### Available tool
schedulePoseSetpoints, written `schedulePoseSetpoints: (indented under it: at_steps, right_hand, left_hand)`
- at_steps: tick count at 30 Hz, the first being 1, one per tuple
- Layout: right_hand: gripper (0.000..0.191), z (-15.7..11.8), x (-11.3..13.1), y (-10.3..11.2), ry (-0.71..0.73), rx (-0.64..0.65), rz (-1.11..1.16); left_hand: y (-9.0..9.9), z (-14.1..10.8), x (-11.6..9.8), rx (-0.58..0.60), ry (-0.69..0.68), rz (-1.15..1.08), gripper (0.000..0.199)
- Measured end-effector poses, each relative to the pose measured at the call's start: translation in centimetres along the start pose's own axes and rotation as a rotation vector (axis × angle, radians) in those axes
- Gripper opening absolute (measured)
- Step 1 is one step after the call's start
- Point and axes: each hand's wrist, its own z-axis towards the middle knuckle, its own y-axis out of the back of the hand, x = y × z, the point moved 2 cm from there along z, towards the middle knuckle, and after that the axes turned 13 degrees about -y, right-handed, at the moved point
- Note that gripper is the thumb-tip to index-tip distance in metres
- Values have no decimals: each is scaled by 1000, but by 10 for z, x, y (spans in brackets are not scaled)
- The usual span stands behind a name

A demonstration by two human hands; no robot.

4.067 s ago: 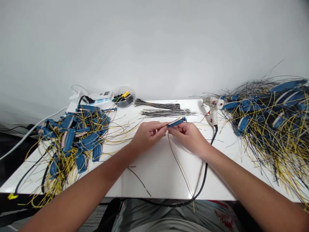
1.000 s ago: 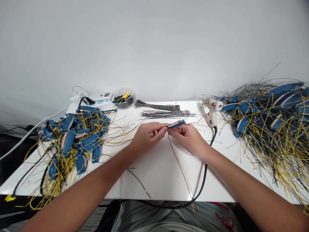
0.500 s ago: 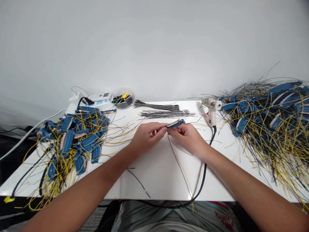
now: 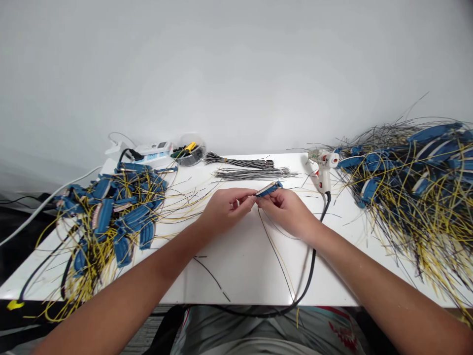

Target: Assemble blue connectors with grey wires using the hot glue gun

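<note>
Both hands are closed on a short blue connector (image 4: 269, 189), pinching it between thumbs and fingers. The left hand (image 4: 225, 209) grips its left end and the right hand (image 4: 288, 212) its right portion, with the fingers of the two hands nearly meeting. The connector is held just above the white table (image 4: 236, 281), tilted with its right end higher. A black wire and a yellow wire (image 4: 276, 259) run from beneath the hands down across the tabletop toward the front edge.

Just beyond the hands lie two bundles of black-and-white wires (image 4: 254, 173), side by side. To the right stands a white glue gun (image 4: 324, 170) with a small red switch, and its black cord (image 4: 313, 264) curves past the right hand and over the table edge. Heaps of blue connectors with tangled yellow and black wires (image 4: 109, 217) (image 4: 410, 177) sit at both sides. At the back left are a round bowl (image 4: 190, 155) holding a yellow-handled screwdriver (image 4: 190, 147) and a white power strip (image 4: 153, 150), whose small markings are too tiny to read.
</note>
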Motion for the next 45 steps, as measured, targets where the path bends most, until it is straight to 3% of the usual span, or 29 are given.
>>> schedulePoseSetpoints:
  at_steps: [6, 45]
  right_hand:
    - [35, -3, 6, 1, 35, -10, -64]
    - [28, -4, 5, 3, 10, -8, -87]
  left_hand:
    - [0, 1, -2, 136, -17, 63, 30]
    - [-1, 0, -1, 134, -51, 107, 29]
